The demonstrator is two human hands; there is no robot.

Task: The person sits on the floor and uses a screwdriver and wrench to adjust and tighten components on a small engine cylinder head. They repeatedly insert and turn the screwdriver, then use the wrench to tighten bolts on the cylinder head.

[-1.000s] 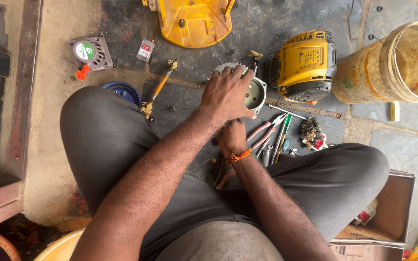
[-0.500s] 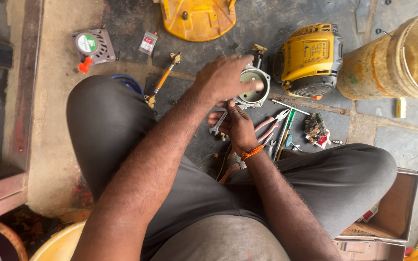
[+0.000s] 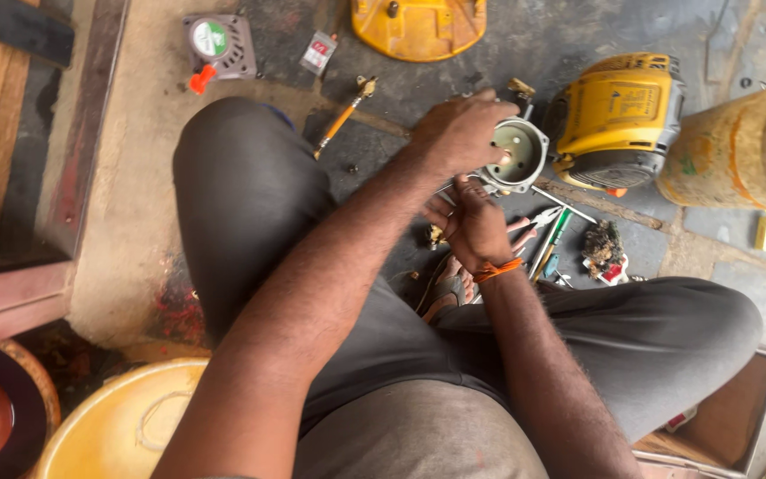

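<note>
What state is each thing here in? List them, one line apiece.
Left hand: gripping the round metal housing, open side up.
Right hand: beneath it, grip unclear.
Yellow engine cover: detached, on the floor.
Pliers: lying flat.
Bucket: upright.

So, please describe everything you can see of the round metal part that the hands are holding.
The round metal part is a grey, cup-shaped piece, like cast metal, with a pale, dull inside and a small hub at its middle. Its open face points up toward the camera, slightly tilted. It is held above the stone floor, beside the yellow machine body. The left hand grips its rim from above; the right hand is just below it, and contact is unclear.
</note>
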